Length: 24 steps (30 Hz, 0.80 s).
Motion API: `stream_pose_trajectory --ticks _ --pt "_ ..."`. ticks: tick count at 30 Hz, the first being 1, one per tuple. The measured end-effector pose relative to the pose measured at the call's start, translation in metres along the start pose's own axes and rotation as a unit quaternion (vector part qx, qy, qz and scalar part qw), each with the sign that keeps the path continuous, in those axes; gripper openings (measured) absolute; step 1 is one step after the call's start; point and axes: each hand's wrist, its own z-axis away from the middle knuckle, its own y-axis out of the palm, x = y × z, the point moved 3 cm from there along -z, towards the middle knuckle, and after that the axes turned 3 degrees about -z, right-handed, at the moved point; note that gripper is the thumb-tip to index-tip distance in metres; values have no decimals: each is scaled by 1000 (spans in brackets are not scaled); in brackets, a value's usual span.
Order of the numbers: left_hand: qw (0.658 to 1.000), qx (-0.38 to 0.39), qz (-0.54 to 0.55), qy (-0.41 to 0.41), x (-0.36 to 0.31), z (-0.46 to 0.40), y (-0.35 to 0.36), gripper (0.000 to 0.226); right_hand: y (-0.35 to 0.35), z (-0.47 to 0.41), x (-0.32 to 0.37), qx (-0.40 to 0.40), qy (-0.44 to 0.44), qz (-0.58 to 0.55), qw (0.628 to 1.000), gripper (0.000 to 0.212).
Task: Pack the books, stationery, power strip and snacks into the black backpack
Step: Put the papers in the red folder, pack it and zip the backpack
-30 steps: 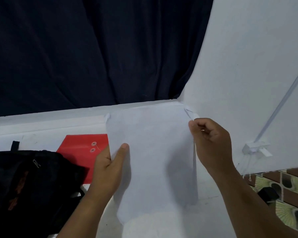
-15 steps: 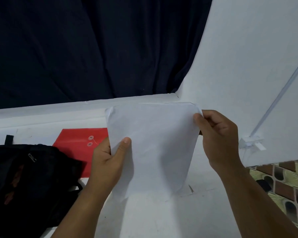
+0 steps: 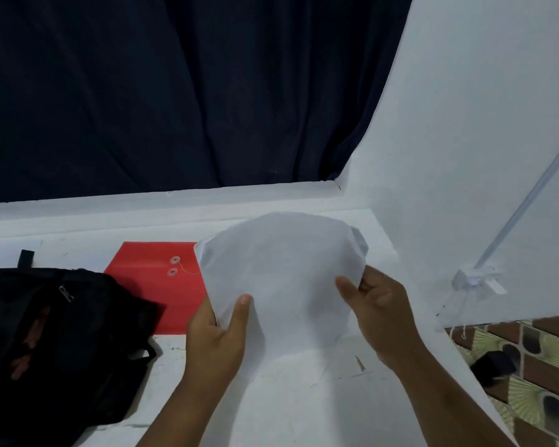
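A sheet of white paper (image 3: 284, 272) is held up over the white table (image 3: 297, 408), bowed so its top curls away from me. My left hand (image 3: 218, 337) pinches its left edge with the thumb on the front. My right hand (image 3: 378, 314) grips its right edge, thumb on the front. The black backpack (image 3: 52, 343) lies open at the left with something reddish inside. A red string-tie envelope (image 3: 155, 285) lies flat on the table behind the backpack, partly hidden by the paper.
A dark curtain (image 3: 175, 91) hangs behind the table and a white wall (image 3: 481, 124) closes the right side, with a white cable and clip (image 3: 475, 280). Patterned floor tiles (image 3: 536, 366) and a small black object (image 3: 494, 366) show at lower right.
The flat sheet has been lowered and bowed into a curve. My right hand slid down from the top right corner to the middle of the right edge; the left hand keeps its hold.
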Motion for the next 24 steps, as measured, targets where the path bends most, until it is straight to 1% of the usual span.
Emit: stream_pose_trajectory --ticks 3,7,8,10,12,13,14,15,16,17,19,20,21,24 --pt "1000 -3 -1 31 -9 -2 -1 27 1 1 -1 -26 -13 39 999 15" --pt "998 -19 -5 62 -21 -7 1 28 7 -4 16 -65 -95 84 990 11" --pt "998 -17 -16 64 -20 -7 2 28 10 -3 15 -72 -101 91 988 15" --pt "998 -4 -49 47 -8 -5 6 29 15 0 0 -70 -89 117 987 19" --pt "995 10 -95 18 15 1 8 29 21 7 -24 -44 -45 156 986 22" --pt "993 11 -121 1 28 6 8 24 22 12 -37 -27 -19 170 985 24" --pt "990 10 -141 -21 37 10 6 14 23 16 -46 -15 -5 182 983 25" --pt "987 8 -154 -41 43 13 4 6 23 17 -50 -8 0 189 982 22" --pt "986 5 -157 -50 45 15 2 4 22 17 -51 -8 -2 189 982 17" --pt "987 -1 -150 -54 44 14 1 9 20 16 -48 -12 -7 180 984 12" --pt "991 0 -116 -66 38 10 0 33 17 11 -40 -25 -15 160 987 13" --pt "992 8 -102 -74 34 7 0 41 15 8 -36 -28 -13 152 988 13" --pt "991 22 -96 -86 32 3 1 45 15 6 -34 -27 -4 145 989 13" --pt "981 81 -118 -129 41 1 7 44 15 7 -43 -7 44 168 985 18"
